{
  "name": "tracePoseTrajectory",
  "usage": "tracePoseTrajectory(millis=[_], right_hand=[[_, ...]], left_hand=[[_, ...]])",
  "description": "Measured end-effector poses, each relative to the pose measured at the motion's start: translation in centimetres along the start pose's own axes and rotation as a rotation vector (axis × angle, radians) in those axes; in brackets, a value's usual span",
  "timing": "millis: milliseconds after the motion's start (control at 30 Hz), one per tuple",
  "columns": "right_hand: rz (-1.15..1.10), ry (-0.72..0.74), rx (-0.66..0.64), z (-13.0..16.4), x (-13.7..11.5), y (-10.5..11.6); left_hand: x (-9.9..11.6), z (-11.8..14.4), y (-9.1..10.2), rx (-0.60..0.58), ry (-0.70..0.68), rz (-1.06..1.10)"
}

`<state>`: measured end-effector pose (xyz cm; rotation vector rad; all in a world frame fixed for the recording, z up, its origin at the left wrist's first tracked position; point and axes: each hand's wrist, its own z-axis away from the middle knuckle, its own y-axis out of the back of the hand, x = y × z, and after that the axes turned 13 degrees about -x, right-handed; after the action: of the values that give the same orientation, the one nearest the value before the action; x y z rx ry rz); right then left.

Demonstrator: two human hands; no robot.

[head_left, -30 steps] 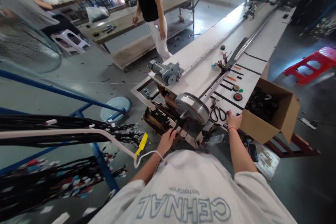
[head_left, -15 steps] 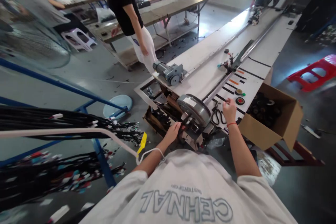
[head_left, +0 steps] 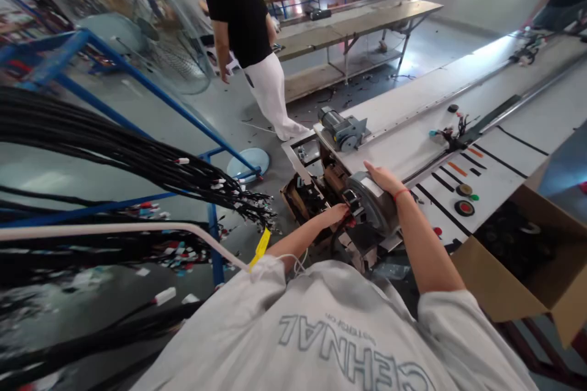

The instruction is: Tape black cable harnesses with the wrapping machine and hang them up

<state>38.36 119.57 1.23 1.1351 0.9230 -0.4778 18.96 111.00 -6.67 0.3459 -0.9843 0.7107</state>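
The drum [head_left: 383,203] sits at the centre of the frame, at the near end of the bench [head_left: 398,151], its side turned toward the lower left and a white label [head_left: 373,187] on its rim

Right hand [head_left: 385,178]: laid over the top of the drum, fingers extended toward the upper left and not clenched. A red band [head_left: 400,193] circles the wrist. Firmness of contact cannot be determined.

Left hand [head_left: 339,214]: at the lower left of the drum, fingers curled beside the dark hub [head_left: 355,204]. Whether it grasps a part there cannot be told — the fingertips are too small and blurred.

Surroundings of the drum: the motor [head_left: 342,132] stands on the bench just above it in the frame. To the right lie black and orange strips [head_left: 457,169], a tan disc [head_left: 463,190], a green button [head_left: 475,198] and a red-centred disc [head_left: 465,208]. A box [head_left: 486,275] of dark parts occupies the lower right.

Left side of the frame: black cables [head_left: 92,146] hang across a blue rack [head_left: 169,105]; a yellow tag [head_left: 260,247] hangs near the left arm. A basin [head_left: 243,162] lies on the floor, left of centre. A co-worker [head_left: 241,18] in a black top stands at the upper left — well apart from both hands
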Motion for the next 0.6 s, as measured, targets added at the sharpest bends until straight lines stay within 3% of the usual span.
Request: tracePoseTrajectory(millis=[100, 167, 233, 333, 433, 533, 600], right_hand=[[-0.084, 0.033, 0.034, 4.7, 2.8, -0.9], [-0.043, -0.166, 0.236, 8.8, 5.3, -2.1], [0.036, -0.261, 0.297, 12.5, 7.7, -3.6], [0.368, -0.442, 0.391, 16.0, 10.5, -5.2], [0.513, -0.592, 0.39, 17.5, 12.3, -5.3], [0.299, -0.733, 0.324, 18.3, 13.3, -3.7], [0.116, -0.772, 0.259, 19.1, 13.2, -2.6]], left_hand=[[1.2, 0.2, 0.1, -0.069, 0.007, -0.049], [1.7, 0.4, -0.1, -0.074, 0.007, -0.147], [2.0, 0.5, -0.6, -0.002, -0.015, -0.351], [2.6, 0.6, -0.7, 0.133, -0.028, -0.7], [3.9, 1.1, 1.4, 0.225, 0.014, -0.822], [5.0, 1.8, 4.5, 0.352, -0.008, -0.789], [5.3, 2.0, 5.8, 0.336, -0.046, -0.751]])
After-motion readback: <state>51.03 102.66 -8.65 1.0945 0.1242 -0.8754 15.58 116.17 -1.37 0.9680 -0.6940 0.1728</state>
